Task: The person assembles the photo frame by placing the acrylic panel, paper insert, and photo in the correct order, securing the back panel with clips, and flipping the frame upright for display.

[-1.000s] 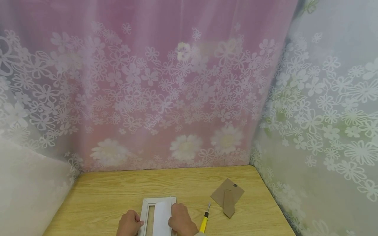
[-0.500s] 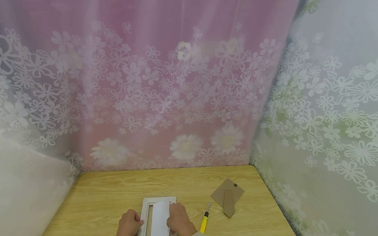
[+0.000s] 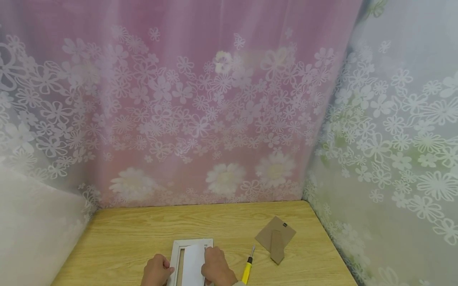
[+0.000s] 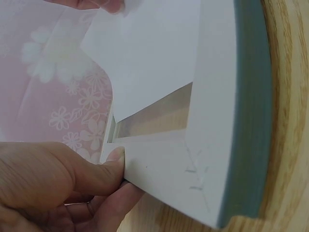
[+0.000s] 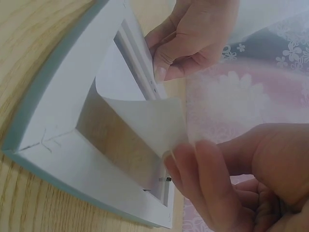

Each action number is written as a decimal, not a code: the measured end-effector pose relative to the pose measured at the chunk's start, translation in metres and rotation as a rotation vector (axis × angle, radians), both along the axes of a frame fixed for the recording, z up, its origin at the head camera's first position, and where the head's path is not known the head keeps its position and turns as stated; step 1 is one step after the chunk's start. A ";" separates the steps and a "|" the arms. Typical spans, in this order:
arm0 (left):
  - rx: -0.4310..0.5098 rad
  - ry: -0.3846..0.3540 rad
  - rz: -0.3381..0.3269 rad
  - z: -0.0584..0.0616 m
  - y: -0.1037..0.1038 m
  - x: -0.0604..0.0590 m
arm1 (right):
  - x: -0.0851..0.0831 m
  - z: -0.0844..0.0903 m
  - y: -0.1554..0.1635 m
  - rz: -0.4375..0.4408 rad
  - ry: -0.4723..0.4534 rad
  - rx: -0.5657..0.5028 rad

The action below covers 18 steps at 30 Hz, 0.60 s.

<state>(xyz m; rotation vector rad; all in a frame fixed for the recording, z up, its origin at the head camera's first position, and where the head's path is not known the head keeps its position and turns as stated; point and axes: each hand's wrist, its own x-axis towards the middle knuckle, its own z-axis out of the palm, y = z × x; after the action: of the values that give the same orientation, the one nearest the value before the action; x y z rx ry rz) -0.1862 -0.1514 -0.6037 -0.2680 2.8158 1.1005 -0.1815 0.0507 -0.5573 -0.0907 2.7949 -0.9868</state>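
A white picture frame (image 3: pixel 192 243) lies back-up on the wooden table (image 3: pixel 136 234) near the front edge. My left hand (image 3: pixel 157 270) grips its left rail, thumb on top and fingers beneath (image 4: pixel 120 171). My right hand (image 3: pixel 214 265) pinches a white sheet (image 3: pixel 193 263) that curls over the frame's opening. In the right wrist view the sheet (image 5: pixel 147 121) bends up from the frame (image 5: pixel 63 106) to my fingertips (image 5: pixel 193 164). In the left wrist view the sheet (image 4: pixel 149 53) covers most of the opening of the frame (image 4: pixel 215 96).
A yellow-handled screwdriver (image 3: pixel 247 268) lies just right of my right hand. Further right rests a brown backing board with a stand (image 3: pixel 276 238). Flowered curtains (image 3: pixel 214 119) close off the back and both sides of the table.
My right hand has shifted slightly left with the white sheet, which now sits a little further over the frame's opening. The left hand has kept its grip.
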 end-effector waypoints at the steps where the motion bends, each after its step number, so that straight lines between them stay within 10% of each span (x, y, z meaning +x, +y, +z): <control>1: -0.001 -0.001 0.000 0.000 0.000 0.000 | 0.000 0.000 0.000 -0.001 0.000 -0.004; 18: 0.003 0.034 -0.020 -0.002 -0.003 -0.001 | -0.002 -0.002 -0.006 -0.023 -0.072 0.009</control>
<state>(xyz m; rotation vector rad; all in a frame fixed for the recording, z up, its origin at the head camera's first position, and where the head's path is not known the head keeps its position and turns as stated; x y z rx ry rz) -0.1870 -0.1542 -0.6059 -0.2224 2.8394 1.1151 -0.1839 0.0451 -0.5591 -0.0220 2.7409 -0.9632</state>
